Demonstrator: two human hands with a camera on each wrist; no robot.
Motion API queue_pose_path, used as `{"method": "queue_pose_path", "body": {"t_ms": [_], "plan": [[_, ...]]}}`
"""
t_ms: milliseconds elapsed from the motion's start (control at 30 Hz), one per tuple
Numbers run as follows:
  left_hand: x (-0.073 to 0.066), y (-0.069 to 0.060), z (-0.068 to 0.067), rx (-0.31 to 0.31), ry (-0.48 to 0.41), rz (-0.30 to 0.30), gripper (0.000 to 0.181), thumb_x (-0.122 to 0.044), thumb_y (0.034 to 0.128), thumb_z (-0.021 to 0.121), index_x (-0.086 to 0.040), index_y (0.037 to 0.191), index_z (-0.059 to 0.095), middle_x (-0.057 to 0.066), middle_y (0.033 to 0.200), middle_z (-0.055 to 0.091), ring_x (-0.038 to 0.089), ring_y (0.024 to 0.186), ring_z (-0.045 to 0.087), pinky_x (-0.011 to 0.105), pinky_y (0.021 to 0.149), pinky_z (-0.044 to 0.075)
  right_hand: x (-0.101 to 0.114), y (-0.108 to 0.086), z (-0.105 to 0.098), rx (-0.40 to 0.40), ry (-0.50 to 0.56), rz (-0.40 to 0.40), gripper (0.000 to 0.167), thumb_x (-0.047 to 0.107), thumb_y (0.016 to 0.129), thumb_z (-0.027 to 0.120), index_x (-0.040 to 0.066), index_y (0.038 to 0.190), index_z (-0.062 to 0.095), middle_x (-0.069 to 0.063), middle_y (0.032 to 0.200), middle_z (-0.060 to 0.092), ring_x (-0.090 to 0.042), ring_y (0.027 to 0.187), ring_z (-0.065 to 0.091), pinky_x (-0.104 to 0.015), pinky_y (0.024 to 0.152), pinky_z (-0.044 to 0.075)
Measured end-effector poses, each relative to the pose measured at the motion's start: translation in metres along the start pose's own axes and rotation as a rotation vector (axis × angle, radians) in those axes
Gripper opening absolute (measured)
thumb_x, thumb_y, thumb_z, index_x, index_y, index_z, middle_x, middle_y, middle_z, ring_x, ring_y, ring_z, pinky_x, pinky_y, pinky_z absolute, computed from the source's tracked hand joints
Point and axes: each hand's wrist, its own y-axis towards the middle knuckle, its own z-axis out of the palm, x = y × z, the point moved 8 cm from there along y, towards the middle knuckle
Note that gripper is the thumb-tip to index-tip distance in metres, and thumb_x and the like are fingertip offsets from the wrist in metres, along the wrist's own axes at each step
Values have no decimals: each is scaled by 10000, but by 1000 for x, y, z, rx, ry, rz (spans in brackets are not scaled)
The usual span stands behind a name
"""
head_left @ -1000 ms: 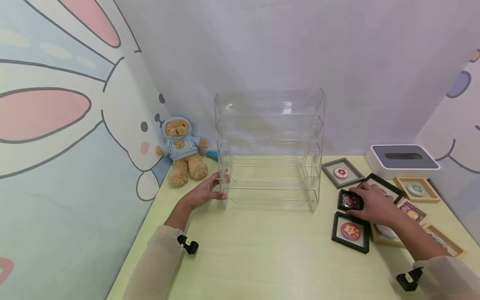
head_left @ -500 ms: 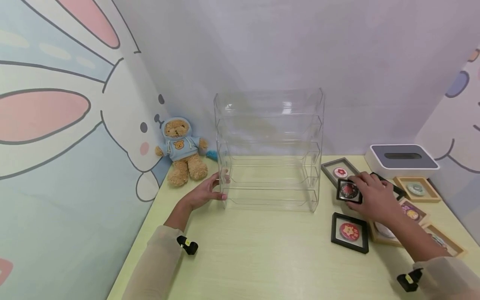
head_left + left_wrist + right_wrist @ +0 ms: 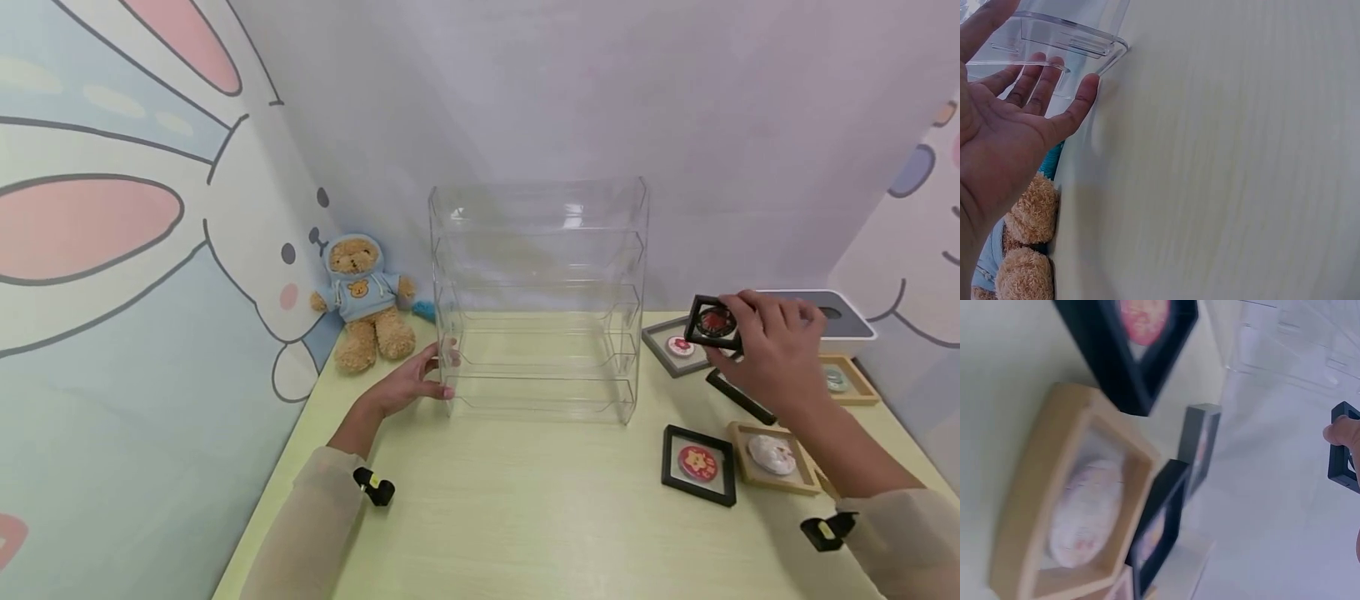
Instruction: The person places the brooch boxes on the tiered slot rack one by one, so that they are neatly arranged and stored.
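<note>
In the head view a clear acrylic tiered rack (image 3: pixel 536 379) stands on the table against the back wall. My left hand (image 3: pixel 405 390) rests against its lower left side, fingers spread, with the thumb near the front edge. The left wrist view has those fairly straight fingers beside the rack's clear edge. My right hand (image 3: pixel 783 362) pinches a small black square display frame (image 3: pixel 693 331) with a red-and-black round badge, raised above the other frames at right. Thumb and black frame (image 3: pixel 1339 464) appear at the right edge of the right wrist view.
Around the right hand lie a grey frame (image 3: pixel 660 352), a black frame (image 3: pixel 738 397), another black frame (image 3: pixel 696 493) with a red star badge, and wooden frames (image 3: pixel 776 483). A grey-topped tissue box (image 3: pixel 855 323) is partly hidden. A teddy bear (image 3: pixel 365 292) sits left of the rack.
My right hand has lifted the small black frame off the table and moved it up and back, above the grey frame. The left hand stays at the rack's side.
</note>
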Motion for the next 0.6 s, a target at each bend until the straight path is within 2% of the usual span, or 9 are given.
{"method": "queue_pose_path", "body": {"t_ms": [100, 200, 267, 333, 400, 600], "plan": [[-2, 0, 0, -1, 4, -10, 996, -98, 980, 826, -109, 1757, 204, 188, 1715, 372, 413, 1646, 305, 397, 1159, 449, -1, 13, -9, -57, 6, -6, 787, 417, 888, 755, -40, 1503, 573, -378, 1392, 575, -631, 1156, 468, -830, 957, 263], [-1, 0, 0, -2, 3, -5, 984, -117, 981, 825, -114, 1753, 217, 197, 1710, 376, 422, 1644, 305, 395, 1155, 452, 1, 29, -16, -74, 4, -8, 806, 363, 858, 815, -33, 1515, 567, -377, 1397, 577, -632, 1165, 471, -836, 967, 265], [0, -1, -1, -4, 1, -2, 965, -116, 984, 817, -120, 1749, 228, 203, 1702, 378, 427, 1638, 311, 390, 1149, 454, 4, 40, -18, -75, 6, -13, 890, 222, 734, 882, -27, 1526, 562, -375, 1404, 576, -633, 1173, 478, -839, 977, 268], [1, -1, -1, -7, 3, -2, 938, -105, 985, 808, -124, 1740, 251, 204, 1696, 379, 429, 1631, 318, 400, 1154, 447, 7, 52, -20, -80, 8, -15, 931, 168, 692, 923, -26, 1527, 560, -374, 1406, 574, -629, 1178, 479, -835, 986, 267], [2, -1, -1, -7, 10, -4, 912, -95, 991, 795, -123, 1732, 264, 191, 1697, 375, 424, 1628, 323, 424, 1170, 434, 11, 65, -21, -89, 14, -15, 936, 147, 691, 939, -25, 1528, 557, -372, 1409, 569, -625, 1185, 473, -838, 1000, 259], [1, 0, 0, -1, 32, -3, 856, -118, 1004, 790, -129, 1707, 301, 161, 1714, 353, 401, 1640, 314, 513, 1235, 375, 25, 104, -24, -181, 48, -26, 912, 116, 684, 983, -4, 1503, 599, -334, 1402, 594, -598, 1187, 486, -827, 1049, 260]]}}
